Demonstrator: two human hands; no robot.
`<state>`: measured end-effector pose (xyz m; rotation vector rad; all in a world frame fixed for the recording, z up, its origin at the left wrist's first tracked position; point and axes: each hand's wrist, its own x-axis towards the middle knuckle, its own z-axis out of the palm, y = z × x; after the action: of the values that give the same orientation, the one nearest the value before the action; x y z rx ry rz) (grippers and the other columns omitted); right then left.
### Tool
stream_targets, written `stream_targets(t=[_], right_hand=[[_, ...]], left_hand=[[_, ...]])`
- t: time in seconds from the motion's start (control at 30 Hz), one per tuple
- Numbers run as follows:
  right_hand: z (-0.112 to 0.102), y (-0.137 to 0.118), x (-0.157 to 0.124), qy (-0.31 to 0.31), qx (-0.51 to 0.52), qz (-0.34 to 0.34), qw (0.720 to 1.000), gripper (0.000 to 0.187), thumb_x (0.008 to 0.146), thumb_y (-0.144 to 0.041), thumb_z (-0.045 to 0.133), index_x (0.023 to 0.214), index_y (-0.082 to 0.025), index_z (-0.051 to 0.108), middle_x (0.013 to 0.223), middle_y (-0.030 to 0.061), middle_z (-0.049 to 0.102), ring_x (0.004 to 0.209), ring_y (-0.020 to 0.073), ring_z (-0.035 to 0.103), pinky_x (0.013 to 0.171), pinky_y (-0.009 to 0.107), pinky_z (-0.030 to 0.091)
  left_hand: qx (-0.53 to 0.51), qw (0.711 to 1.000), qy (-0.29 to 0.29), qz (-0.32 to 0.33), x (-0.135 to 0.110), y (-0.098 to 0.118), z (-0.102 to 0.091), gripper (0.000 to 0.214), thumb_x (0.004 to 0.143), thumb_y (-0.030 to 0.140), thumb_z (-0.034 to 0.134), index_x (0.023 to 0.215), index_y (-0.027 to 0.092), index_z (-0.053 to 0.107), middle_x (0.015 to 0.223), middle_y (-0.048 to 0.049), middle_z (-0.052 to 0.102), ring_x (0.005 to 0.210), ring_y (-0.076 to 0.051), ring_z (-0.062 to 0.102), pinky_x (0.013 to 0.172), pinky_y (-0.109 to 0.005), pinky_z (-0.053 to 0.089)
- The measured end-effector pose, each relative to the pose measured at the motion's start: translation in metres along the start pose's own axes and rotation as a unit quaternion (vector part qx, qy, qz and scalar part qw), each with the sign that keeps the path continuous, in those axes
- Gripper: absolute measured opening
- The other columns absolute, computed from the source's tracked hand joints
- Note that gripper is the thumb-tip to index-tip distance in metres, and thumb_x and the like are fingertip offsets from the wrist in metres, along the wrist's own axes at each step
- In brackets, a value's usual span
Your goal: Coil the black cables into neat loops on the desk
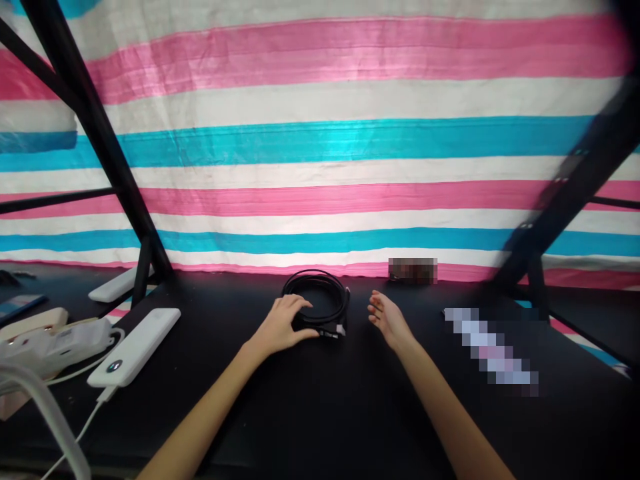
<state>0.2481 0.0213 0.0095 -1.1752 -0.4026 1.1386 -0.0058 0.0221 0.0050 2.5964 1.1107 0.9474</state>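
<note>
Black cable [327, 319], wound up in a round coil, sitting toward the back of the black table [295, 427], roughly in the middle, not far from the striped sheet [350, 200]. Looks like several thin loops stacked pretty neatly, a fairly even ring with the tabletop showing through the hole. One strand at the back strays a bit above the bunch, so it's not perfectly tidy. It's dark all over except at the front, where there's a black end piece [327, 334] with small pale marks and a lighter greyish bit [341, 329] right beside it. Too small to tell what kind of plug that is.

Left hand [286, 325] is over the left edge of the coil, thumb and fingers spread well apart, thumb tip right by the end piece. Can't tell if it's actually gripping anything. Right hand [389, 323] is off to the right, clear of the coil, fingers loosely half curled with nothing in them. Over on the left there's a white power bank [143, 340] lying flat, well apart from the coil.
</note>
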Motion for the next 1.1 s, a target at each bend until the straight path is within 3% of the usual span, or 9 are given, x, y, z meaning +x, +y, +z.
stream_targets(t=[0.1,0.3,0.43,0.6,0.73,0.83,0.97,1.1], right_hand=[[-0.001,0.000,-0.001,0.002,-0.008,-0.003,1.000,0.011,0.067,-0.016,0.056,0.078,-0.019,0.057,0.062,-0.0039,0.053,0.046,0.0069,0.051,0.037,0.015,0.036],[-0.003,-0.003,-0.001,0.002,-0.029,0.003,1.000,0.012,0.065,-0.018,0.056,0.077,-0.019,0.056,0.062,-0.0043,0.052,0.046,0.0067,0.049,0.038,0.016,0.035],[-0.002,-0.004,0.001,-0.003,-0.046,0.001,0.999,0.014,0.064,-0.020,0.056,0.078,-0.019,0.055,0.063,-0.0041,0.053,0.048,0.0071,0.050,0.039,0.017,0.036],[-0.001,-0.001,-0.001,-0.014,-0.068,-0.009,0.998,0.017,0.062,-0.023,0.058,0.078,-0.020,0.056,0.065,-0.0037,0.053,0.049,0.0076,0.050,0.040,0.017,0.036],[0.001,0.002,-0.004,-0.030,-0.090,-0.024,0.995,0.021,0.060,-0.025,0.060,0.080,-0.019,0.058,0.070,-0.0028,0.054,0.052,0.0075,0.051,0.041,0.017,0.038],[0.004,0.004,-0.008,-0.047,-0.105,-0.032,0.993,0.023,0.059,-0.026,0.062,0.080,-0.018,0.058,0.069,-0.0031,0.053,0.051,0.0070,0.050,0.040,0.017,0.037],[0.007,0.006,-0.013,-0.070,-0.124,-0.038,0.989,0.022,0.057,-0.026,0.062,0.078,-0.018,0.058,0.064,-0.0042,0.050,0.048,0.0063,0.047,0.038,0.016,0.034],[0.008,0.009,-0.013,-0.082,-0.142,-0.048,0.985,0.020,0.057,-0.026,0.060,0.075,-0.018,0.058,0.063,-0.0040,0.049,0.047,0.0063,0.046,0.038,0.016,0.033]], left_hand=[[0.068,0.993,-0.088,0.040,0.006,0.003,0.015,0.050,0.074,0.055,0.058,0.109,0.019,0.054,0.106,-0.0088,0.060,0.100,-0.023,0.053,0.088,-0.035,0.037],[0.119,0.985,-0.124,0.036,0.007,-0.007,0.025,0.043,0.081,0.055,0.048,0.097,0.017,0.058,0.091,-0.0083,0.063,0.091,-0.023,0.056,0.082,-0.034,0.038],[0.148,0.982,-0.117,-0.003,-0.012,-0.018,0.006,0.044,0.079,0.057,0.049,0.096,0.017,0.058,0.093,-0.0069,0.063,0.091,-0.022,0.056,0.082,-0.032,0.037],[0.181,0.975,-0.084,-0.098,-0.049,-0.051,-0.037,0.042,0.074,0.056,0.057,0.092,0.017,0.060,0.092,-0.0059,0.064,0.090,-0.022,0.057,0.080,-0.033,0.038],[0.208,0.962,-0.047,-0.173,-0.074,-0.078,-0.072,0.034,0.074,0.049,0.062,0.091,0.019,0.061,0.092,-0.0053,0.065,0.091,-0.024,0.058,0.082,-0.036,0.036],[0.223,0.952,-0.024,-0.209,-0.082,-0.083,-0.089,0.025,0.076,0.037,0.060,0.096,0.022,0.061,0.097,-0.0047,0.065,0.095,-0.024,0.057,0.083,-0.037,0.035],[0.186,0.957,-0.014,-0.223,-0.071,-0.067,-0.092,0.029,0.079,0.035,0.053,0.106,0.026,0.059,0.103,-0.0015,0.065,0.103,-0.022,0.055,0.089,-0.036,0.033],[0.171,0.945,-0.003,-0.278,-0.044,-0.055,-0.076,0.037,0.083,0.046,0.045,0.107,0.023,0.061,0.106,-0.0045,0.064,0.107,-0.023,0.053,0.091,-0.035,0.034]])
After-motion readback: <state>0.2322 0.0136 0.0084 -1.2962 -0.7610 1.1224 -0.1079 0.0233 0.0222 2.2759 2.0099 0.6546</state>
